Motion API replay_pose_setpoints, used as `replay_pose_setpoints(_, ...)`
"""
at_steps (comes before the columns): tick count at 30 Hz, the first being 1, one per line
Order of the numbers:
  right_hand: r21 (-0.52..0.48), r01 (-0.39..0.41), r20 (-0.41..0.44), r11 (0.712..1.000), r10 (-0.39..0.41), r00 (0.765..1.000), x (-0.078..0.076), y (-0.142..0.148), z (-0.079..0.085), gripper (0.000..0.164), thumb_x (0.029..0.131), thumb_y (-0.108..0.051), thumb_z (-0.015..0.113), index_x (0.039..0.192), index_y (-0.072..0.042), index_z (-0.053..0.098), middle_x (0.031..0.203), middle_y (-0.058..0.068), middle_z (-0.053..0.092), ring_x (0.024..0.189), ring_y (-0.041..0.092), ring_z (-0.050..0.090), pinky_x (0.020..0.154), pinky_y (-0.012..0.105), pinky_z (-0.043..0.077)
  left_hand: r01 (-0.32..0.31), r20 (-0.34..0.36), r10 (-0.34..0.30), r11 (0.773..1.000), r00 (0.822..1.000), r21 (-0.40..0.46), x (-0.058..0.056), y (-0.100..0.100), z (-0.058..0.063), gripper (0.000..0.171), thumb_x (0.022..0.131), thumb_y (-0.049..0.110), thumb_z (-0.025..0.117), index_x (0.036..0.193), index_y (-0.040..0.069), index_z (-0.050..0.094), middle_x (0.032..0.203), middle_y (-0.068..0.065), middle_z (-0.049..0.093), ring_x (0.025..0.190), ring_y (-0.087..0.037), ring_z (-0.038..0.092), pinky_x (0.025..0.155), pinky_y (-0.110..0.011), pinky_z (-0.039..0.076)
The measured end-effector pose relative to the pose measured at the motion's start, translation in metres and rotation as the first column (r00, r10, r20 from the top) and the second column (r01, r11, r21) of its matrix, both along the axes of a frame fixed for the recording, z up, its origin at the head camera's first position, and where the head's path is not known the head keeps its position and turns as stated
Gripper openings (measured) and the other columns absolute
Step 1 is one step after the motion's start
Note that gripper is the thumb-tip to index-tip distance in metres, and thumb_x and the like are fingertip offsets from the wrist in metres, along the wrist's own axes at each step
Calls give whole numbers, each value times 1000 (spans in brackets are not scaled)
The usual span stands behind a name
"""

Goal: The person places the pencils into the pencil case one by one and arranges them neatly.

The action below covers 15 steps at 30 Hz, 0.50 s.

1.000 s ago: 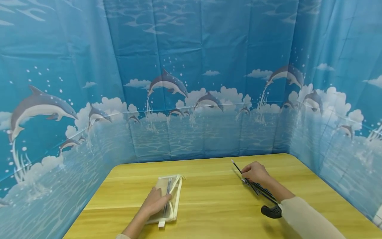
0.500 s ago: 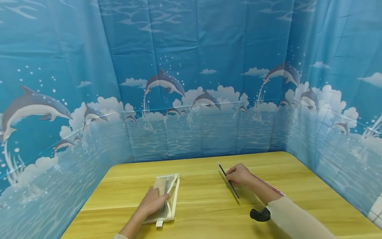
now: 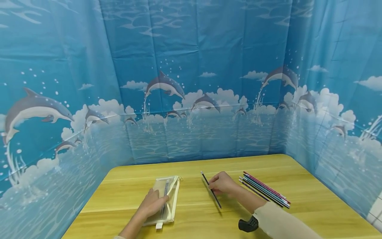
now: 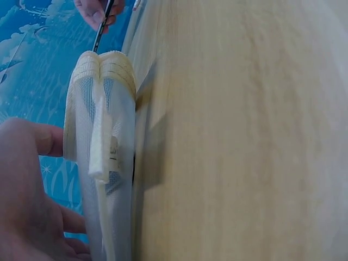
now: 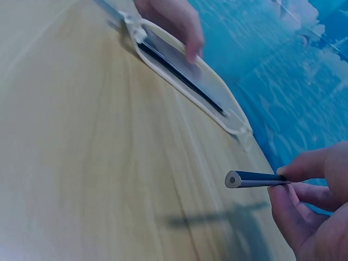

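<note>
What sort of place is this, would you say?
Probably an indoor corner screened off for tabletop work. A dolphin-print backdrop hangs around a wood-grain table, and what look like pale tiles show at the right edge of the head view.

from above the near side of the surface (image 3: 194, 205), the head view faces its far edge; both wrist views, close in, share the pouch (image 4: 124, 141).
</note>
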State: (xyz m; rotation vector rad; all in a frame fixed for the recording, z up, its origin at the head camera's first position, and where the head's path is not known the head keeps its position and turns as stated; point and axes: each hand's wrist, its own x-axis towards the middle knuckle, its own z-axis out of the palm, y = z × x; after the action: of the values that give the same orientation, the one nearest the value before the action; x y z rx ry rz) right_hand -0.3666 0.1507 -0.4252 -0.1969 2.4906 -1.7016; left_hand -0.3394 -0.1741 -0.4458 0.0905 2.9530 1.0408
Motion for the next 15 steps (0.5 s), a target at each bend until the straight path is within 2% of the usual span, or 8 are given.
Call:
replay_pose_setpoints(9, -27, -67, 12, 997, 68, 998, 13, -37, -8, 16, 90, 1, 75, 104, 6, 71, 97, 13, 65, 75, 21, 66, 70, 40, 61, 9, -8, -9, 1000, 1000, -11, 0, 1, 0, 83, 90, 41, 60, 142, -22, 44, 154, -45, 26, 146, -57, 23, 116, -65, 22)
replay_pose_setpoints(15, -41, -94, -1, 995, 94, 996, 18, -62, -12, 12, 89, 2, 75, 101, 5, 72, 92, 11, 66, 68, 20, 66, 66, 40, 61, 10, 1, -10, 1000, 1000, -5, 3, 0, 3, 83, 91, 41, 59, 143, -22, 43, 155, -44, 26, 146, -57, 22, 117, -65, 21)
